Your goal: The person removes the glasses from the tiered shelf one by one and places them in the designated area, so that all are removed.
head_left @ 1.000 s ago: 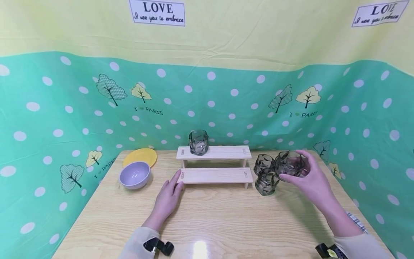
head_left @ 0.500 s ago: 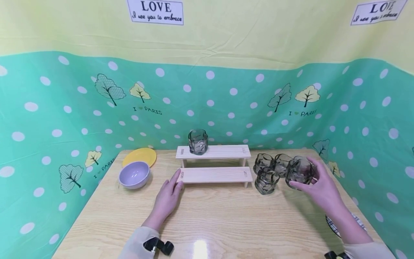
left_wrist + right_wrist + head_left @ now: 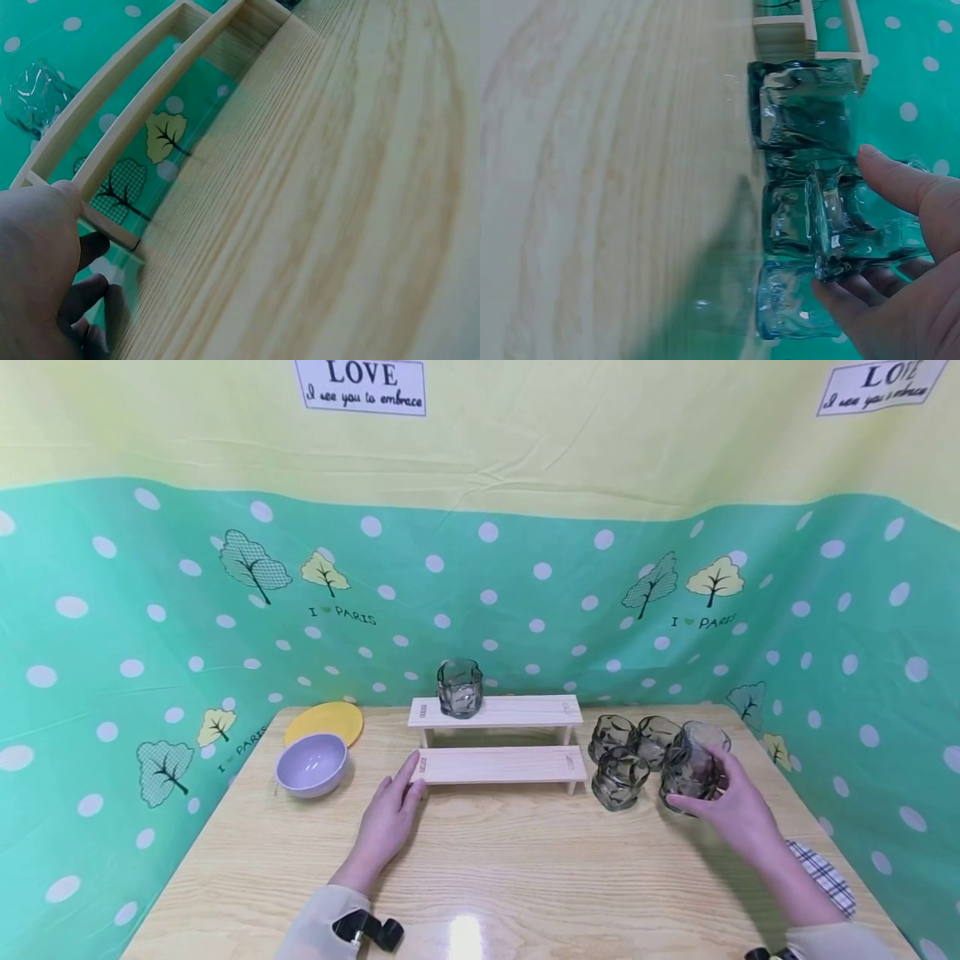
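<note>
My right hand point(image 3: 735, 810) holds a smoky grey drinking glass point(image 3: 684, 770), thumb on the near side and fingers behind. In the right wrist view this glass is raised and tilted, overlapping other glasses. A paler glass point(image 3: 709, 735) shows just behind it. Several matching glasses cluster to its left, including a front glass point(image 3: 619, 779) and a back glass point(image 3: 612, 737). My left hand point(image 3: 386, 818) rests at the left end of the lower wooden shelf point(image 3: 498, 766); in the left wrist view its thumb point(image 3: 66, 196) touches the shelf's corner.
One glass point(image 3: 460, 689) stands on the left part of the upper shelf point(image 3: 525, 710). At the left are a purple bowl point(image 3: 312, 766) and a yellow plate point(image 3: 341, 720). A checked round item point(image 3: 825, 872) lies beside my right forearm. A polka-dot cloth point(image 3: 487, 585) hangs behind the table point(image 3: 510, 860).
My right hand has carried the glass to the right, away from the clustered glasses, then slightly nearer. A paler glass now shows behind it. The left hand stays at the shelf.
</note>
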A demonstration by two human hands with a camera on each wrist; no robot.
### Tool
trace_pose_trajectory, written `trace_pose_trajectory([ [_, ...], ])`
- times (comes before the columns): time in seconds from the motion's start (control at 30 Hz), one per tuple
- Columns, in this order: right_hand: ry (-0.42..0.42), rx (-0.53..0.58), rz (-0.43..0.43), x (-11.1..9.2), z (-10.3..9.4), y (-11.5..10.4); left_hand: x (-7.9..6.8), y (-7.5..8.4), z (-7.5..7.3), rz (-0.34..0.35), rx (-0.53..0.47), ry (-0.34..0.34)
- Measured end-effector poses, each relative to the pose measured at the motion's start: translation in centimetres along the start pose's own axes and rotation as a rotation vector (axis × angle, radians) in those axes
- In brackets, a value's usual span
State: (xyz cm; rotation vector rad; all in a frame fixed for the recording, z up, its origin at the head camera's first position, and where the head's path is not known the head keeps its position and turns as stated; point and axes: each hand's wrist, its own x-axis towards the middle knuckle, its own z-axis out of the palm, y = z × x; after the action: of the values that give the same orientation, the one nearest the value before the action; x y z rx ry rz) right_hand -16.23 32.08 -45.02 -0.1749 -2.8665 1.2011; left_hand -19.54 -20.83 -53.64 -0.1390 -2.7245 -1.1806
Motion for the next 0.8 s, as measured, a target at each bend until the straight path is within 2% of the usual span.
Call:
trace_pose_trajectory([
  [0.23,-0.031,-0.022,0.021,0.7,0.7,0.6,0.0,0.1,0.0,-0.009,-0.005,-0.001],
  [0.8,-0.023,0.004,0.020,2.0,2.4,2.2,0.0,0.1,0.0,-0.032,-0.006,-0.008],
])
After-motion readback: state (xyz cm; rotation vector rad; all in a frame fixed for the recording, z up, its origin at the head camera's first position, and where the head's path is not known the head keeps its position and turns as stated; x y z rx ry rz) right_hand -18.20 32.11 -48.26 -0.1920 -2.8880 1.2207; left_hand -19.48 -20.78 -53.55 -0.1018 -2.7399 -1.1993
